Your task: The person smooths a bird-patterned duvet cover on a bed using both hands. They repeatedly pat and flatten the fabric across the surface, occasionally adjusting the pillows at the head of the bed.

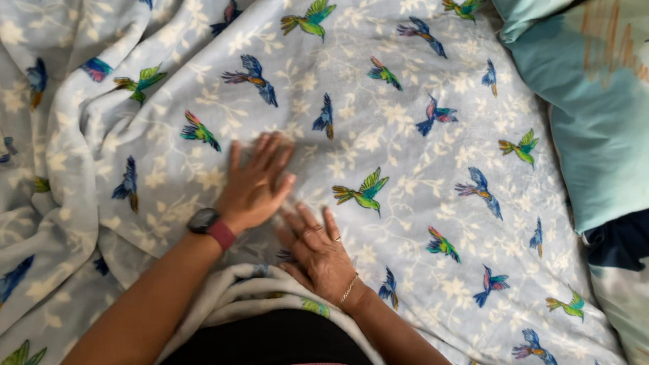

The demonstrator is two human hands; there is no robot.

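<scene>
Blanket (397,125), pale blue with hummingbird print, lies spread across the bed, bunched in folds toward the bed's left edge and lapped over the person's front at the near edge. Left hand (254,182) flat on it, fingers straight and close together, watch (212,225) on wrist. Right hand (320,248) just beside, fingers slightly spread, palm down (bracelet on wrist). Teal pillow (623,104) at far right corner. Risk: uneven pressing likely drags fabric, pushing more wrinkles into the left folds.
</scene>
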